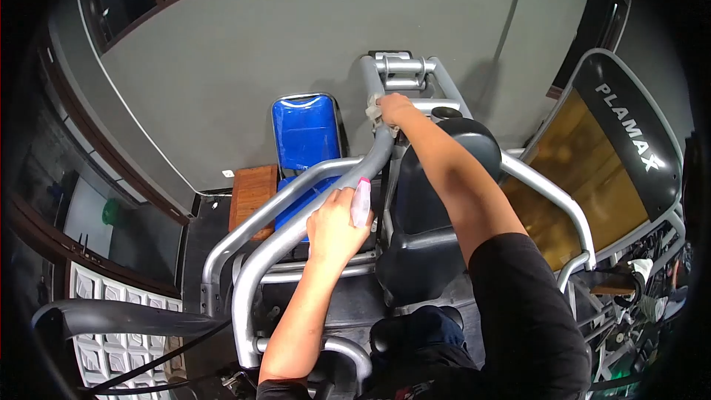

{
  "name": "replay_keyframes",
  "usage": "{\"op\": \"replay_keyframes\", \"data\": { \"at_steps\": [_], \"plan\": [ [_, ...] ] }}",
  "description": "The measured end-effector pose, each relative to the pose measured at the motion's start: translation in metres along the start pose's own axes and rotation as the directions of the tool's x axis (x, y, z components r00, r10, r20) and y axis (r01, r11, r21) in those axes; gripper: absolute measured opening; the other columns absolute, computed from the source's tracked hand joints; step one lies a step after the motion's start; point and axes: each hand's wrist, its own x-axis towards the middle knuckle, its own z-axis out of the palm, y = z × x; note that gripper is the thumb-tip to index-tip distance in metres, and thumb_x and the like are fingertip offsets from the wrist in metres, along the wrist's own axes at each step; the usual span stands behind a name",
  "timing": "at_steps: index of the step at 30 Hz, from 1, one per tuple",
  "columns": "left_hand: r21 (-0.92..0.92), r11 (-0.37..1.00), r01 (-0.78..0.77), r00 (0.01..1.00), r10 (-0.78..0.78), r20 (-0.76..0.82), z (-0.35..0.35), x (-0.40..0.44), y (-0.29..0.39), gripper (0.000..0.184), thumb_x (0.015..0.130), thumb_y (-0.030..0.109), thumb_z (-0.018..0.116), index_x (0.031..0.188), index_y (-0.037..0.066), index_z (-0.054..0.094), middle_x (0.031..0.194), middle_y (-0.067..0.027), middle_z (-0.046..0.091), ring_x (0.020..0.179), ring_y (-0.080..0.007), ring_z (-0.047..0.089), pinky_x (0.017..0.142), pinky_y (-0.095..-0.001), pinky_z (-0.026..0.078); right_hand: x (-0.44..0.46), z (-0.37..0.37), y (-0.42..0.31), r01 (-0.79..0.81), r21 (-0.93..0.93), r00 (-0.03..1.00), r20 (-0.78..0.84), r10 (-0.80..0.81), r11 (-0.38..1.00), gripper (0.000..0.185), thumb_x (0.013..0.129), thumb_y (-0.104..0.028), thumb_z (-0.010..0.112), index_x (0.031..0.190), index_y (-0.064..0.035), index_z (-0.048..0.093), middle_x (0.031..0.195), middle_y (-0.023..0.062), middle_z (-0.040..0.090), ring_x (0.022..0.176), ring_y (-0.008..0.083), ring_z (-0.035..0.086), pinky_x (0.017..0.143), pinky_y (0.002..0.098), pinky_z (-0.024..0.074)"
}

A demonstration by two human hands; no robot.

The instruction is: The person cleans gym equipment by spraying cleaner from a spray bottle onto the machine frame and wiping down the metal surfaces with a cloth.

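Note:
My left hand (337, 228) is closed around a small clear bottle (361, 206) with a pink top, probably a spray bottle, held beside the grey tube of a gym machine. Farther forward, my right hand (394, 107) grips a crumpled pale cloth (373, 111). The cloth is pressed against the upper part of the machine's curved grey tube frame (378, 152). Below my right forearm are the machine's black padded backrest (474, 144) and seat (418, 270).
A blue padded chair (307, 133) and a brown wooden box (254, 196) stand left of the machine. At the right is a guard panel (622, 126) marked PLAMAX. Metal rails (548, 189) curve on both sides. A grey wall (296, 30) rises behind.

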Motion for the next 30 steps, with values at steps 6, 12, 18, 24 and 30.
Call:
{"op": "replay_keyframes", "data": {
  "at_steps": [6,12,18,24,30],
  "plan": [
    [-0.014,1.0,0.001,0.999,-0.001,-0.035,-0.003,0.0,-0.001,0.022,0.078,0.022,0.071,0.088,0.004,0.064,0.085,-0.0161,0.066,0.079,-0.0394,0.067,0.07,-0.0488,0.054,-0.009,0.008,-0.019,-0.025,0.065,0.995,-0.094,0.031,0.998,0.036,0.086,-0.015,0.065,0.122,-0.0086,0.067,0.127,0.0176,0.066,0.118,0.0333,0.064,0.101,0.0437,0.051],
    [-0.058,0.998,0.022,0.995,-0.027,-0.091,-0.012,0.002,0.003,0.02,0.082,0.023,0.067,0.085,0.004,0.065,0.084,-0.0174,0.066,0.077,-0.0413,0.066,0.068,-0.0498,0.053,-0.02,0.008,-0.03,-0.075,-0.005,0.989,-0.125,0.074,0.997,0.034,0.087,-0.017,0.066,0.121,-0.0116,0.068,0.13,0.0155,0.065,0.118,0.032,0.065,0.098,0.0427,0.053],
    [-0.068,0.996,0.049,0.992,-0.056,-0.11,-0.016,0.003,-0.001,0.019,0.082,0.023,0.069,0.084,0.005,0.063,0.08,-0.0165,0.065,0.075,-0.0406,0.066,0.068,-0.0494,0.053,-0.026,0.006,-0.037,-0.069,-0.107,0.997,-0.043,0.065,0.992,0.037,0.087,-0.013,0.066,0.124,-0.0061,0.067,0.123,0.016,0.068,0.111,0.0327,0.067,0.092,0.0419,0.0567],
    [-0.251,0.967,0.036,0.999,-0.042,-0.019,-0.012,0.0,0.003,0.019,0.083,0.023,0.068,0.083,0.005,0.064,0.077,-0.0171,0.066,0.075,-0.0398,0.067,0.069,-0.0494,0.053,-0.101,-0.003,-0.091,-0.014,-0.275,0.999,0.027,0.022,0.961,0.027,0.088,-0.016,0.066,0.113,-0.0087,0.075,0.119,0.0104,0.071,0.113,0.0259,0.068,0.088,0.037,0.0568],
    [-0.334,0.942,0.009,1.0,-0.011,-0.004,-0.001,-0.003,0.003,0.019,0.083,0.021,0.07,0.083,0.002,0.066,0.069,-0.0162,0.064,0.065,-0.0333,0.066,0.062,-0.0416,0.051,-0.199,0.011,-0.099,0.26,0.244,0.964,-0.123,-0.236,0.934,0.034,0.087,-0.019,0.06,0.113,0.0021,0.062,0.094,0.0252,0.07,0.085,0.0396,0.07,0.077,0.0482,0.0567]
  ]
}}
